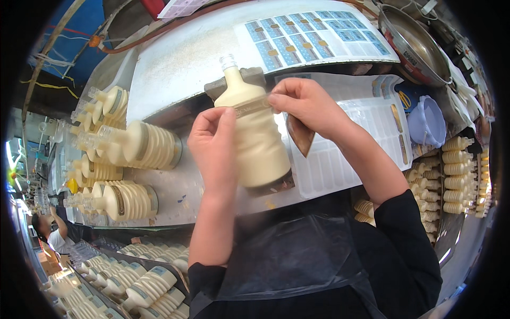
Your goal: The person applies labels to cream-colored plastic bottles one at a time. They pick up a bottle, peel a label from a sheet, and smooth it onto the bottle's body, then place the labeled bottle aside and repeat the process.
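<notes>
A cream-coloured ribbed bottle [260, 143] with a bare glass neck lies on the bench, neck pointing away from me, its shoulder against a grey block [215, 87]. Across its upper body runs a narrow brownish label strip [248, 109]. My left hand [215, 138] pinches the strip's left end, thumb and fingertips closed. At the other end, my right hand [303, 103] has its fingertips closed on the strip. A brown pointed scraper-like piece [300, 135] sticks out below my right palm, seemingly tucked in that hand. The fingertips hide both strip ends.
Several similar bottles [141, 143] lie at the left. Label sheets [297, 40] are behind and a mostly used backing sheet [329, 159] lies to the right. A metal basin [417, 45] and a lilac bucket [426, 122] stand at right. Crated bottles [151, 290] fill the lower left; a person [56, 234] is beyond.
</notes>
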Tool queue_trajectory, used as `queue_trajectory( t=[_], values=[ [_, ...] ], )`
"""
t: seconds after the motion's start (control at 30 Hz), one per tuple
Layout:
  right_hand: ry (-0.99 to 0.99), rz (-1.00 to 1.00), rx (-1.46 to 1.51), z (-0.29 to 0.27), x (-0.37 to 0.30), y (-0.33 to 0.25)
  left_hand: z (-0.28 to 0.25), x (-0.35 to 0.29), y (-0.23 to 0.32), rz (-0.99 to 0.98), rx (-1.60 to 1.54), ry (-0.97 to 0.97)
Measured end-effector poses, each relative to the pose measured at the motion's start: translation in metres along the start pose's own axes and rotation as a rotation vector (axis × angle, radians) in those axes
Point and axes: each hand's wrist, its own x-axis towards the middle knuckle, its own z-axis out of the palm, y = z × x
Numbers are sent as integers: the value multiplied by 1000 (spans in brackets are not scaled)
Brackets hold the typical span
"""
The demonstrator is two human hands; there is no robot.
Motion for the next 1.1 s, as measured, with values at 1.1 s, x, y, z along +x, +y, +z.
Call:
queue_trajectory(
  t=[1.1],
  values=[
    [142,-57,113,3,31,33,1,26,-24,-22,218,-43]
  ],
)
